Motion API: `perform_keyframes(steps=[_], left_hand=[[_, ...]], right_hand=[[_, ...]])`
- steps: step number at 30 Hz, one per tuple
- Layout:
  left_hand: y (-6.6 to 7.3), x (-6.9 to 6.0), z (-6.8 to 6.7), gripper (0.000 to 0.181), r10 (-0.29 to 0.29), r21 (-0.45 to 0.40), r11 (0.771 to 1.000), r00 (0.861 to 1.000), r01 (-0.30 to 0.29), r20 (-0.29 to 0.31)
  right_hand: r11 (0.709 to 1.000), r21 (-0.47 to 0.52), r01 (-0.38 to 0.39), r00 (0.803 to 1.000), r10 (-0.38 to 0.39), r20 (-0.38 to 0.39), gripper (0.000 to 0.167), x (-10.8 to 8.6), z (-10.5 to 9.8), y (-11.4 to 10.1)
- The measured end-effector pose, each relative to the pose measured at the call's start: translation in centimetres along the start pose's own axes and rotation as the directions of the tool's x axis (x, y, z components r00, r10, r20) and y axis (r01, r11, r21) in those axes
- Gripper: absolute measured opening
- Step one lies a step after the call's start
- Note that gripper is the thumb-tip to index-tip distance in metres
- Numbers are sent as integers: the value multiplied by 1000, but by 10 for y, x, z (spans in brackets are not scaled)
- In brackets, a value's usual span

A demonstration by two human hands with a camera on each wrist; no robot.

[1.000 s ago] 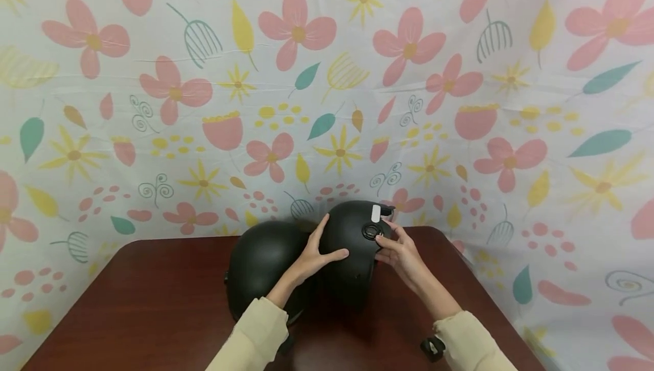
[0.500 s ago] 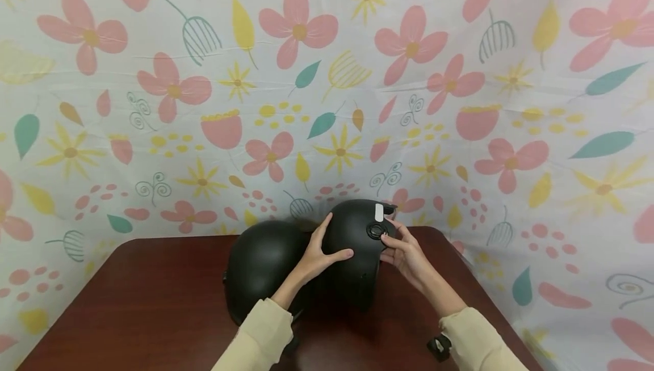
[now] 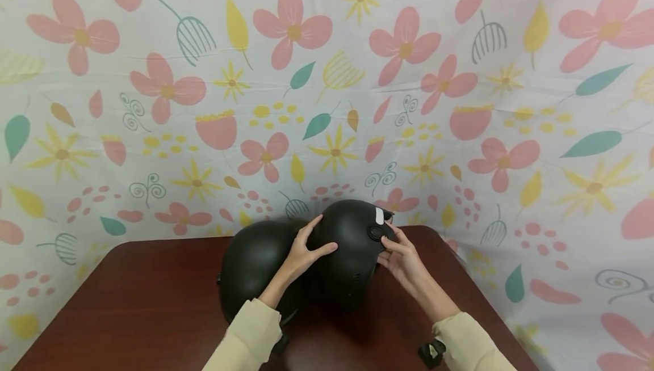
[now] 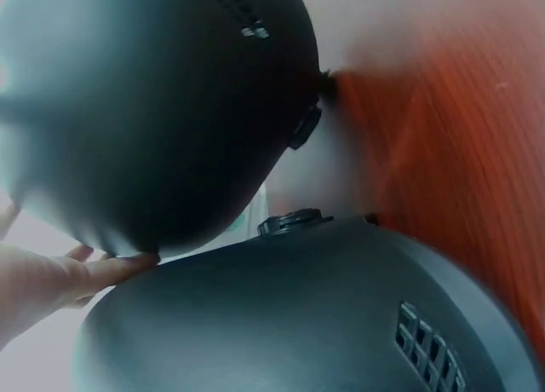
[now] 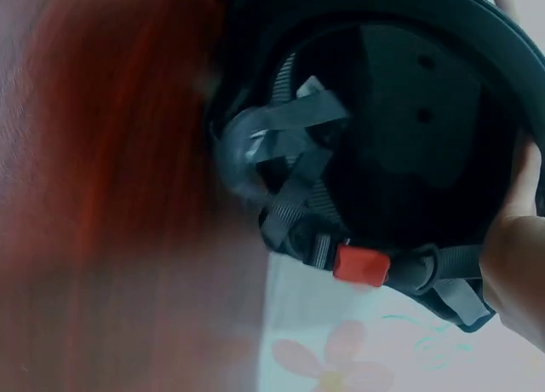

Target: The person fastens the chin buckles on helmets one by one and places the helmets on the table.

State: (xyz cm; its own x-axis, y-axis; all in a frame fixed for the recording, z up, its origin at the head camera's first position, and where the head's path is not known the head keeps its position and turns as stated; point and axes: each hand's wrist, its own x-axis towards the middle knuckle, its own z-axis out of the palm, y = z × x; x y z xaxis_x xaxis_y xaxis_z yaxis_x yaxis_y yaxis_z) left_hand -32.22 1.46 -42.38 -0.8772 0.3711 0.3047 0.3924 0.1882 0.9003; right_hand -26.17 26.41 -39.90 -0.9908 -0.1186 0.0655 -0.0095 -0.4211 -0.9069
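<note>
A matte black helmet (image 3: 347, 246) with a white sticker and a round fitting is held up over the table between both hands. My left hand (image 3: 301, 252) spreads its thumb and fingers against the shell's left side. At the right rim, my right hand (image 3: 406, 263) grips the edge, thumb outside near the round fitting, other fingers partly hidden. In the right wrist view the dark inside shows, with grey straps (image 5: 302, 175) and a red buckle tab (image 5: 362, 265). A second black helmet (image 3: 255, 269) rests on the table close by on the left; its grille (image 4: 428, 349) shows in the left wrist view.
Both helmets are above a dark red-brown wooden table (image 3: 153, 303). Behind it hangs a white flowered cloth (image 3: 327, 93), near the table's back edge. A small black device (image 3: 431, 354) is at the right cuff.
The held helmet has tilted and turned a little, its lower edge shifting left so small vents show. Both hands keep their contact, with the left hand slightly farther left. The second helmet stays put.
</note>
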Motion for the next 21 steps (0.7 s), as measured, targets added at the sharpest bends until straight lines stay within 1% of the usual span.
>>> perform_keyframes(steps=[2,4,8,10,12,17,19,21], left_hand=[[1,-1,0,79,3,6,1000,1000,-3,10],[3,-1,-1,81,-5,9,1000,999,5,33],[8,-2,0,89,-9,23,1000,997,7,72],[7,-1,2,93,-8,33,999,997,5,72],[3,-1,4,96,-4,39,999,998,1,64],[0,1,6,97,-43,49,998,997,40,59],[1,0,7,96,-55,50,997,997,52,55],[1,1,8,96,-59,49,997,997,57,46]], right_hand=[[999,35,-8,1000,8,-5,31,-1,-4,2],[999,53,-9,1000,8,7,29,-2,-8,4],[1000,30,-6,1000,5,29,28,-2,-13,3],[1000,-1,-9,1000,9,30,30,-2,-14,2],[1000,-27,-12,999,12,33,31,-1,-15,0],[996,-92,-22,999,25,29,37,-1,-19,-5],[986,-160,-35,999,37,11,44,-2,-20,-7],[965,-257,-45,999,43,-13,50,-3,-23,-9]])
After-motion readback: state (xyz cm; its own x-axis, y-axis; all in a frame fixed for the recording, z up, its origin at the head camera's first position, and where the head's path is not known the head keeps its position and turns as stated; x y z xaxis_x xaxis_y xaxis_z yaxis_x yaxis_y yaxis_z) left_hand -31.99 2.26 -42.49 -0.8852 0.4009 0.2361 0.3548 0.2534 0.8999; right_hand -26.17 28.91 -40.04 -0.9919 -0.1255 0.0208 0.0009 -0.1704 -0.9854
